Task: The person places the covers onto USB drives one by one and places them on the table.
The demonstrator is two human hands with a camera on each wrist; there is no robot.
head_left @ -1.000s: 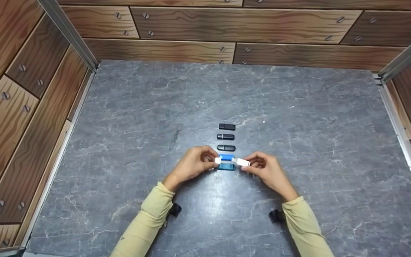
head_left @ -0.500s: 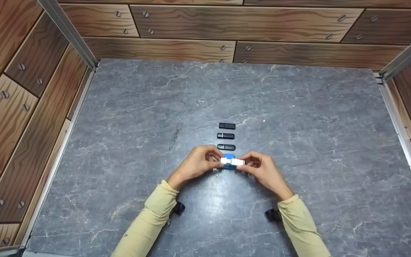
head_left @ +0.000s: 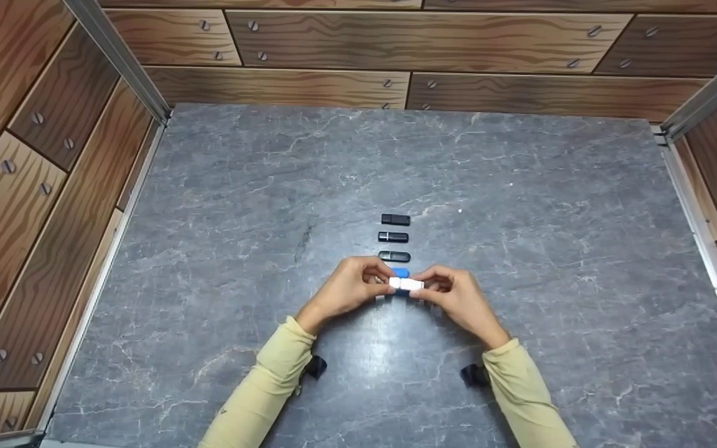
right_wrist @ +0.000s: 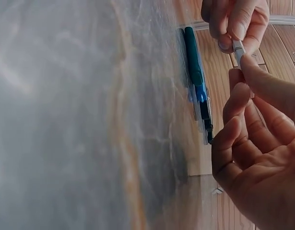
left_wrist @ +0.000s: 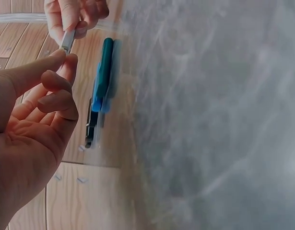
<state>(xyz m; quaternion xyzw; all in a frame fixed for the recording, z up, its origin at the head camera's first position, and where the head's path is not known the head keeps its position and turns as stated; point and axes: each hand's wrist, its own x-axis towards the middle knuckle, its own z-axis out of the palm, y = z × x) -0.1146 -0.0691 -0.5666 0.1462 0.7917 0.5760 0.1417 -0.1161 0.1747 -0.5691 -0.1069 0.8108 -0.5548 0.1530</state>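
Note:
Between my two hands is a white USB stick, raised above the table. My left hand pinches its small white cap between thumb and fingertips. The stick's other end is pinched by my right hand. Cap and stick meet end to end, with only a thin line between them in the head view. Just beyond lies a blue USB stick, partly covered by the white one. A teal USB stick, mostly hidden in the head view, shows in both wrist views.
Three black USB sticks continue the column away from me: a near one, a middle one and a far one. The grey marbled table is bounded by wood-patterned walls.
The hands have come together. A second ago the cap was apart from the white stick and its metal plug showed; now the cap covers the plug. The other sticks have not moved.

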